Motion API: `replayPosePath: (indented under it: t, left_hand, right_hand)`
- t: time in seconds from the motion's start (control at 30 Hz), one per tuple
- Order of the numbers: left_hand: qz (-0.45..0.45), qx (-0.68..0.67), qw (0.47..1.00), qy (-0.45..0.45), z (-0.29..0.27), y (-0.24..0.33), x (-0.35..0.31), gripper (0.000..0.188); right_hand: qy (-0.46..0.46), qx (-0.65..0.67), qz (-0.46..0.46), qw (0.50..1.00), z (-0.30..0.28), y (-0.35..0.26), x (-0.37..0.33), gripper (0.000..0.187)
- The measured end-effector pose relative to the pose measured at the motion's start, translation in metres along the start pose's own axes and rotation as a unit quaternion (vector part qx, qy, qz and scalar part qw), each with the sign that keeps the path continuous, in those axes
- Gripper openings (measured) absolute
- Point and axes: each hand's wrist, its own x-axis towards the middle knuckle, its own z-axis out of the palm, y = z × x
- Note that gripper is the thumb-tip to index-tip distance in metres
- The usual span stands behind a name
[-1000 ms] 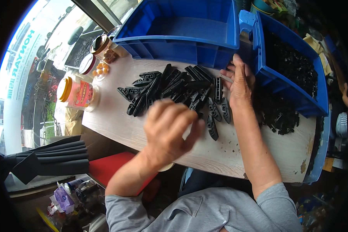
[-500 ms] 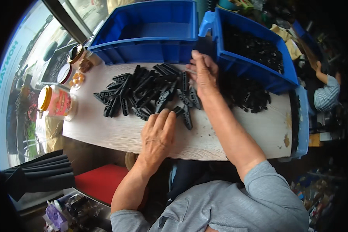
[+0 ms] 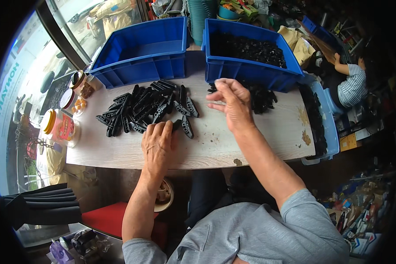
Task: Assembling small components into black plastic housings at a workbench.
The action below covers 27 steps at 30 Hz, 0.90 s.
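Note:
My left hand [image 3: 156, 143] is at the near edge of a pile of long black plastic parts [image 3: 138, 105]. Its fingers are pressed together and curled down, and the end of one black part [image 3: 177, 124] shows beside the fingertips. The fingertips themselves are partly hidden. To the right, my right hand [image 3: 234, 105] hovers over the table with fingers apart. It is just left of a heap of small black pieces [image 3: 264, 100], partly covering it, and I see nothing in its grasp. Several long parts with holes [image 3: 187, 127] lie loose between the hands.
A blue bin [image 3: 141, 70] stands behind the pile. Beside it, another blue bin [image 3: 251, 72] holds many small black pieces. Lidded jars [image 3: 59, 125] line the table's left side. A pale blue tub [image 3: 331, 132] adjoins the right edge. Farther right, another person [image 3: 352, 83] sits.
The whole view has shifted. My right hand has come nearer and to the right, from between the bins to beside the small-piece heap. My left hand stays by the pile's near edge.

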Motion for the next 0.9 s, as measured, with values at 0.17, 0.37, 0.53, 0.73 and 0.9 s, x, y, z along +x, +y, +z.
replayPosePath:
  t: [0.17, 0.37, 0.53, 0.73, 0.9]
  left_hand:
    - [-0.041, 0.025, 0.999, 0.013, 0.002, -0.001, -0.007, 0.022]
    - [-0.063, -0.097, 0.986, 0.116, 0.002, 0.005, -0.010, 0.009]
    - [-0.036, -0.166, 0.983, 0.064, 0.009, 0.069, -0.006, 0.003]
    - [-0.028, -0.076, 0.996, 0.028, 0.024, 0.093, 0.000, 0.017]
    - [-0.070, -0.153, 0.982, 0.090, 0.026, 0.088, -0.006, 0.008]
  right_hand:
    - [0.048, -0.088, 0.064, 0.993, -0.060, -0.023, -0.021, 0.016]
    - [0.093, -0.207, 0.141, 0.963, -0.104, -0.026, -0.034, 0.018]
    - [0.104, -0.261, 0.119, 0.952, -0.113, -0.008, -0.030, 0.018]
    - [0.118, -0.354, 0.120, 0.920, -0.102, -0.005, -0.021, 0.022]
    - [0.107, -0.419, 0.118, 0.894, -0.097, -0.005, -0.017, 0.019]
